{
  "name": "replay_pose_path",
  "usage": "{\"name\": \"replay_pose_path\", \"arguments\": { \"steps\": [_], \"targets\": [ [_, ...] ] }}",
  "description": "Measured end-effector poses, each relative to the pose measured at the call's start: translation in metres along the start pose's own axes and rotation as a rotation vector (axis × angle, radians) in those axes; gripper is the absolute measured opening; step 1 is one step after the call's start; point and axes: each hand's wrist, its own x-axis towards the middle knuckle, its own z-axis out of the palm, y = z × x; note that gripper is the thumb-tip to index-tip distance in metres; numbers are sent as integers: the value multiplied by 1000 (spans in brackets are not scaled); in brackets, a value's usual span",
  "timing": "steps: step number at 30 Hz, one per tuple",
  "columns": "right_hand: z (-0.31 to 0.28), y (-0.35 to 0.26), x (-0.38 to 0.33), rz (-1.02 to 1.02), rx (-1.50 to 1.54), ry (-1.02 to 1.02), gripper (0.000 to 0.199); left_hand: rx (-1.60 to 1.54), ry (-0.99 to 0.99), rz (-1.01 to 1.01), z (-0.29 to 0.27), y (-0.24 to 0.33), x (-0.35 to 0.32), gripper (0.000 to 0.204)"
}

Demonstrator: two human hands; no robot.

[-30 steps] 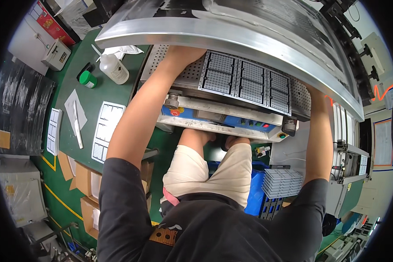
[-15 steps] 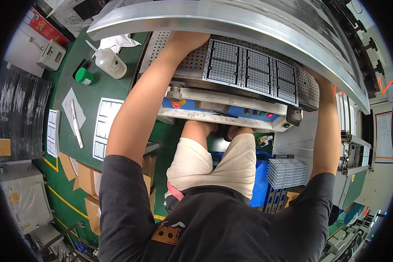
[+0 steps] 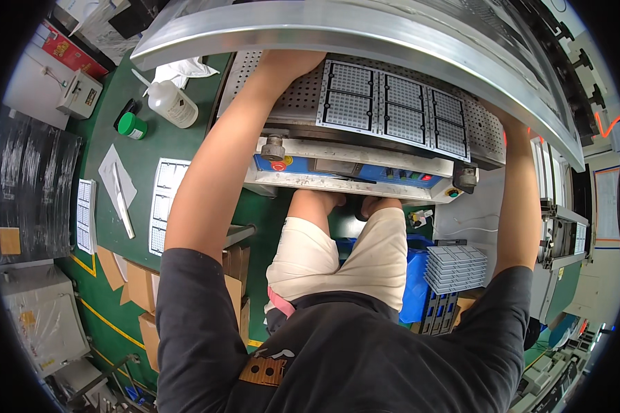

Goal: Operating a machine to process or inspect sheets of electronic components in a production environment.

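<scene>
A white panel with gridded, black-bordered blocks (image 3: 403,103) lies on the perforated metal plate (image 3: 302,93) of a machine in front of me. Above it, a large silver metal frame (image 3: 365,31) spans the top of the view. My left hand (image 3: 297,63) reaches under the frame beside the panel's left end, its fingers hidden. On the other side, my right hand (image 3: 501,115) goes behind the frame's edge near the panel's right end, and almost all of it is out of sight. Whether either hand grips anything cannot be seen.
A green table at left holds a white squeeze bottle (image 3: 172,103), a green-lidded jar (image 3: 131,126), a white knife-like tool (image 3: 123,199) and another gridded panel (image 3: 165,206). The machine's blue control strip (image 3: 337,169) faces me. Stacked grey trays (image 3: 456,268) stand low at right.
</scene>
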Motion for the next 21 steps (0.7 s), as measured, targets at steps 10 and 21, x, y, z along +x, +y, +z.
{"name": "replay_pose_path", "arguments": {
  "steps": [10, 21],
  "targets": [
    [-57, -68, 26, 94, -125, -313, 49, 54, -74, -16, 5, -6, -9, 29],
    [-65, -85, 38, -29, 4, 59, 35, 154, -201, -144, -3, -6, -5, 36]
  ]
}}
